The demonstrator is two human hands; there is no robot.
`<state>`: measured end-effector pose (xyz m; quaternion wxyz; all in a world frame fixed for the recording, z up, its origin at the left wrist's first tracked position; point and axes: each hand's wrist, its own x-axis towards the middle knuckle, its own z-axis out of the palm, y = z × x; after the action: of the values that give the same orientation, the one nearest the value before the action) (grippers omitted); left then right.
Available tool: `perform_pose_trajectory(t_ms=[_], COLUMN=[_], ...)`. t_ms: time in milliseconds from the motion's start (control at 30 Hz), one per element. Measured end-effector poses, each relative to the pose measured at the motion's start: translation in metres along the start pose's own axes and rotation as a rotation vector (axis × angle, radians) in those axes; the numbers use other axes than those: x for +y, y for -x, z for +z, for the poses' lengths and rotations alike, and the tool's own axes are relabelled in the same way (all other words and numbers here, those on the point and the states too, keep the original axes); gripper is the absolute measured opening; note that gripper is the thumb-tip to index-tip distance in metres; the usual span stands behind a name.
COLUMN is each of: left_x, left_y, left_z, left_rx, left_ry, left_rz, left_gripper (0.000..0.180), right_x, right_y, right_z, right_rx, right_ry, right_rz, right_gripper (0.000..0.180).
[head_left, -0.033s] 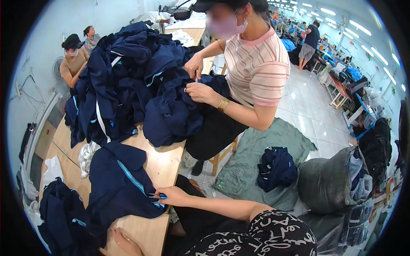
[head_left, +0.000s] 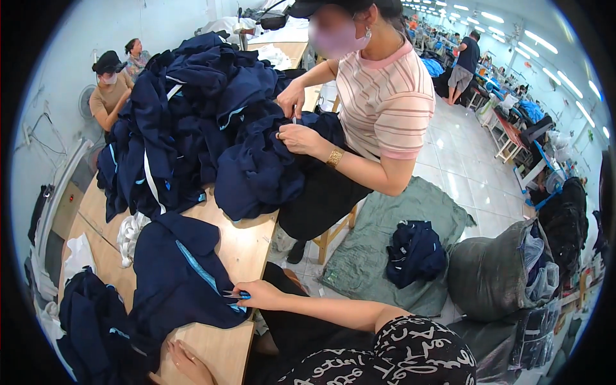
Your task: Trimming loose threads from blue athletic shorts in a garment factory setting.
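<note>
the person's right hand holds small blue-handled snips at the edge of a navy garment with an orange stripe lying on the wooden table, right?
Not quite: the stripe is light blue, not orange. The head view shows the right hand holding small blue-handled snips at the edge of the navy garment, which lies on the wooden table.

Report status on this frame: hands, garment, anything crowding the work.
Right hand grips small blue snips at navy garment. Left hand flat on table edge. Big navy clothing pile crowds behind.
</note>
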<state>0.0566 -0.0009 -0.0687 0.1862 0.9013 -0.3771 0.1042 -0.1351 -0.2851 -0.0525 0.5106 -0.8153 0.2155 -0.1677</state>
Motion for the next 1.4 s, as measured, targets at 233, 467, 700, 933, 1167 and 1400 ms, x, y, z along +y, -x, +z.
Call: perform_pose_trajectory(t_ms=[233, 467, 700, 933, 1167, 1400], left_x=[0.011, 0.011, 0.011, 0.011, 0.006, 0.021], left_y=[-0.002, -0.001, -0.003, -0.004, -0.003, -0.013], left_z=[0.004, 0.006, 0.006, 0.006, 0.010, 0.014], left_rx=[0.030, 0.047, 0.039, 0.025, 0.023, 0.034], left_ry=[0.143, 0.128, 0.150, 0.106, 0.285, 0.525], left_rz=[-0.087, -0.091, -0.129, -0.120, -0.127, -0.162], left_gripper=[0.037, 0.036, 0.035, 0.034, 0.033, 0.026], right_x=[0.008, 0.008, 0.009, 0.013, 0.016, 0.007], right_y=[0.005, 0.005, 0.003, 0.003, 0.005, 0.004], right_z=[-0.003, -0.003, 0.000, 0.005, 0.008, 0.002], right_rx=[0.059, 0.065, 0.095, 0.133, 0.148, 0.058], right_ry=[-0.188, -0.240, -0.189, -0.176, -0.175, -0.069], right_rz=[0.008, 0.008, -0.015, -0.001, 0.011, 0.112], right_gripper=[0.022, 0.018, 0.020, 0.025, 0.026, 0.023])
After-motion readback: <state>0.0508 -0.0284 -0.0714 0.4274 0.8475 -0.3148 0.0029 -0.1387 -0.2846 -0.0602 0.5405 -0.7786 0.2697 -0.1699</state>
